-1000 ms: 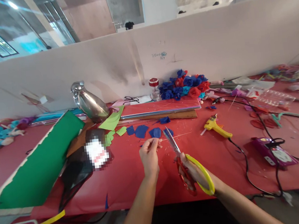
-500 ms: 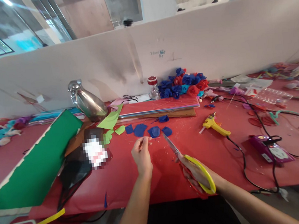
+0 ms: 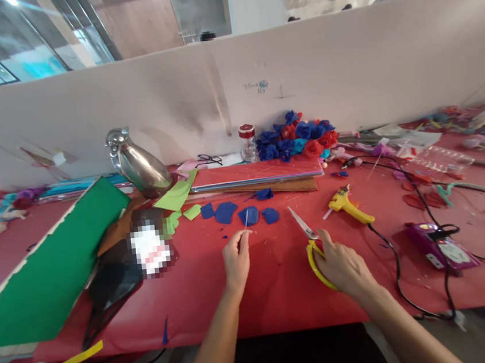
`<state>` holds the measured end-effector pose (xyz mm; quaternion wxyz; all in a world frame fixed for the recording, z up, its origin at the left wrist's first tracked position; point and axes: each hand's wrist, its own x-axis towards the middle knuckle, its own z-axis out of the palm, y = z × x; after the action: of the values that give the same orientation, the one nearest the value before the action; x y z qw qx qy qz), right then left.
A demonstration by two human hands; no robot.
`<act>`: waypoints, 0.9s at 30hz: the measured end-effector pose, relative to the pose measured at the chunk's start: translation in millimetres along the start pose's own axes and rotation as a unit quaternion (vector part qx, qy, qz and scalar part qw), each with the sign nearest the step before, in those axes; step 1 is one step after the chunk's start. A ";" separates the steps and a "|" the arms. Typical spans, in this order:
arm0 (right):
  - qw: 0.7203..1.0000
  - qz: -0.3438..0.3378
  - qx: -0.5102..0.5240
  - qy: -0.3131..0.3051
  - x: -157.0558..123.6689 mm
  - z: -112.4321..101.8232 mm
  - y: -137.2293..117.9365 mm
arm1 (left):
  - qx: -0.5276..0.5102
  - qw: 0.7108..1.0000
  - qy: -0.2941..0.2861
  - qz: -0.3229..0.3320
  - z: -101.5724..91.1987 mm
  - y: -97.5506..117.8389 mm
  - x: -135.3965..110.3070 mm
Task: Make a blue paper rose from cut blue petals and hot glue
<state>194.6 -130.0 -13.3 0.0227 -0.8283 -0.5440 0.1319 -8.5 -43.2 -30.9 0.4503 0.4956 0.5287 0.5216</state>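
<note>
My left hand (image 3: 237, 257) is closed in a pinch on a thin pale stick (image 3: 247, 220), which points up toward the blue petal-shaped pieces (image 3: 225, 212). My right hand (image 3: 340, 261) is palm down over the yellow-handled scissors (image 3: 302, 222), low at the table surface. Its fingers are around the handles, partly hidden, and the blades point away to the upper left. Light green cut pieces (image 3: 192, 212) lie left of the blue ones. A yellow glue gun (image 3: 349, 206) rests to the right of the scissors.
Black cords run from the glue gun and a purple power box (image 3: 442, 245) on the right. Behind are stacked sheets (image 3: 254, 173), a lidded jar (image 3: 248, 143), blue and red flowers (image 3: 296, 136) and a metal jug (image 3: 141, 166). A green board (image 3: 56, 270) lies left.
My right hand has turned palm down, and the scissors have moved right and lower onto the table. The stick in my left hand has swung from sideways to nearly upright.
</note>
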 end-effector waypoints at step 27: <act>0.714 -0.135 0.687 -0.002 85.9 14.0 -87.0 | 0.163 0.948 -0.241 0.130 21.0 5.7 42.7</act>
<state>145.4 -18.1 -27.6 0.6022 -0.5017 -0.4097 0.4667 8.2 1.2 -24.6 0.4055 0.7374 0.4136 0.3475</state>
